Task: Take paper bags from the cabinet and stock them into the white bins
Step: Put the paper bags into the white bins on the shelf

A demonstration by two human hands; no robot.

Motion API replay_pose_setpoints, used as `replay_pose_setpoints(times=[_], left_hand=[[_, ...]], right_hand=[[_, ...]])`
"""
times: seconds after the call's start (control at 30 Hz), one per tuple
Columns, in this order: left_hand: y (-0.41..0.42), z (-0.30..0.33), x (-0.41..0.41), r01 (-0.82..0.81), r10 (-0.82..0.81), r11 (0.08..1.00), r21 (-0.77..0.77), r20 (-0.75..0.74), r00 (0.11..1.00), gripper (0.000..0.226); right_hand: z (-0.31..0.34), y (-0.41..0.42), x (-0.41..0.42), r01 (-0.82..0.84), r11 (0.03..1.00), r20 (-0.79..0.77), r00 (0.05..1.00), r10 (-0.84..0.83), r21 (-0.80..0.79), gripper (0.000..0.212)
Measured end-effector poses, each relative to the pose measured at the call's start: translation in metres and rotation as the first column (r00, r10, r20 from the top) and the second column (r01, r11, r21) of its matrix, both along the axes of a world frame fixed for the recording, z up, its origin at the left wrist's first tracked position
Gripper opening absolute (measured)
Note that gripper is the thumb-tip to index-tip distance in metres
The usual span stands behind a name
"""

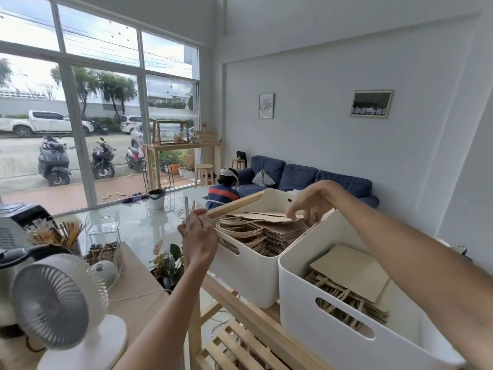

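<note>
Both white bins already hold paper bags, so you look well into the stocking. The far bin [248, 265] is the landmark here: its stack of brown paper bags [264, 231] rises close to the rim, twisted handles showing toward your left. Just beside it, nearer to you, the near bin [338, 324] holds a lower pile [349, 273] with room above it. The cabinet is not in view, so you cannot judge how many bags remain to fetch; my guess is that the near bin still wants more.

Your right hand [306, 206] reaches over the far bin's right side, fingers curled down and touching the top bag of the stack, as if pressing or squaring it; whether it actually pinches a bag I cannot tell. Your left hand [198, 233] is at the far bin's left end, fingers closed on the tip of the wooden handle [234, 206] that spans the bin's top, apparently steadying it.
</note>
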State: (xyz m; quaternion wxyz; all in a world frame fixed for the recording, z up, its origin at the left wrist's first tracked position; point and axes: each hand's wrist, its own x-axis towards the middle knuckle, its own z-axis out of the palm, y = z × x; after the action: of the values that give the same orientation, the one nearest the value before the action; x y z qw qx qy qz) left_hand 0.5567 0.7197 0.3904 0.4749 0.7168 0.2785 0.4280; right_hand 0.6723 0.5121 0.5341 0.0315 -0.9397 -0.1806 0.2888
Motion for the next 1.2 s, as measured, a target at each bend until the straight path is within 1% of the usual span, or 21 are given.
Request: replay_pose_setpoints(times=[0.07,0.13,0.17,0.2,0.23,0.27,0.3,0.37,0.4,0.43,0.5,0.53,0.6,0.7,0.8,0.9,0.93,0.97,1.03,1.1,1.2], left_hand=[[0.0,-0.001,0.001,-0.003,0.003,1.0,0.0,0.004,1.0,0.032],[0.0,-0.001,0.001,-0.002,0.002,1.0,0.004,0.007,1.0,0.033],[0.0,-0.001,0.001,0.001,-0.001,1.0,0.004,0.009,1.0,0.033],[0.0,-0.001,0.001,0.005,-0.005,1.0,0.005,0.009,1.0,0.033],[0.001,-0.001,0.001,0.006,-0.006,1.0,0.008,0.01,1.0,0.033],[0.001,-0.001,0.001,0.006,-0.006,1.0,0.011,0.009,1.0,0.033],[0.002,-0.002,0.002,0.005,-0.005,1.0,0.013,0.009,1.0,0.033],[0.002,-0.004,0.003,0.009,-0.009,1.0,0.008,0.006,1.0,0.033],[0.002,-0.005,0.004,0.011,-0.011,1.0,0.007,0.006,1.0,0.033],[0.003,-0.006,0.004,0.012,-0.012,1.0,0.009,0.006,1.0,0.033],[0.005,-0.006,0.005,0.011,-0.011,1.0,0.01,0.007,1.0,0.033],[0.005,-0.007,0.005,0.013,-0.013,1.0,0.011,0.009,1.0,0.033],[0.005,-0.007,0.005,0.017,-0.017,1.0,0.021,0.01,1.0,0.033],[0.005,-0.007,0.004,0.012,-0.012,0.999,0.036,0.006,1.0,0.034],[0.004,-0.004,0.002,0.022,-0.022,0.999,0.031,-0.023,1.0,0.035],[0.004,0.004,-0.005,0.062,-0.06,0.998,0.027,-0.06,0.996,0.035],[0.005,0.007,-0.009,0.084,-0.081,0.996,0.033,-0.074,0.994,0.035],[0.006,0.011,-0.013,0.108,-0.103,0.993,0.053,-0.093,0.99,0.034],[0.007,0.019,-0.02,0.145,-0.129,0.982,0.118,-0.134,0.983,0.033],[0.001,0.032,-0.028,0.158,-0.124,0.964,0.214,-0.165,0.978,0.036],[-0.025,0.058,-0.039,0.273,-0.224,0.904,0.329,-0.178,0.958,0.034]], right_hand=[[0.0,0.001,-0.009,0.077,0.993,0.057,0.995,-0.082,0.086,0.068],[-0.001,-0.002,-0.024,0.07,0.997,0.188,0.979,-0.075,0.035,0.06],[0.0,-0.002,-0.035,0.029,1.0,0.243,0.97,-0.028,-0.004,0.055],[-0.001,-0.001,-0.046,0.009,1.0,0.271,0.963,-0.008,-0.001,0.053],[-0.006,0.0,-0.048,0.034,0.999,0.309,0.95,-0.034,0.008,0.054],[-0.013,0.003,-0.044,0.051,0.999,0.358,0.932,-0.054,0.016,0.061],[-0.02,0.008,-0.042,0.047,0.999,0.341,0.939,-0.046,0.006,0.077],[-0.037,0.019,-0.033,-0.055,0.994,0.189,0.979,0.072,-0.093,0.125],[-0.042,0.02,-0.028,-0.095,0.983,0.155,0.981,0.119,-0.155,0.139],[-0.044,0.02,-0.028,-0.119,0.97,0.173,0.973,0.156,-0.211,0.139],[-0.048,0.017,-0.028,-0.163,0.955,0.27,0.935,0.229,-0.248,0.108],[-0.05,0.016,-0.027,-0.185,0.949,0.281,0.925,0.256,-0.255,0.094],[-0.053,0.018,-0.025,-0.196,0.938,0.281,0.919,0.277,-0.285,0.08],[-0.055,0.023,-0.027,-0.176,0.935,0.289,0.919,0.268,-0.308,0.071],[-0.055,0.02,-0.025,-0.154,0.948,0.287,0.928,0.236,-0.279,0.082],[-0.051,0.012,-0.024,-0.159,0.967,0.29,0.933,0.213,-0.197,0.11],[-0.048,0.007,-0.025,-0.175,0.973,0.295,0.932,0.212,-0.148,0.119],[-0.044,0.001,-0.027,-0.196,0.978,0.291,0.934,0.209,-0.072,0.122],[-0.038,-0.012,-0.034,-0.222,0.968,0.295,0.939,0.18,0.116,0.108],[-0.033,-0.028,-0.041,-0.217,0.94,0.384,0.917,0.105,0.262,0.088],[-0.025,-0.054,-0.056,-0.211,0.921,0.5,0.866,0.02,0.328,0.065]])
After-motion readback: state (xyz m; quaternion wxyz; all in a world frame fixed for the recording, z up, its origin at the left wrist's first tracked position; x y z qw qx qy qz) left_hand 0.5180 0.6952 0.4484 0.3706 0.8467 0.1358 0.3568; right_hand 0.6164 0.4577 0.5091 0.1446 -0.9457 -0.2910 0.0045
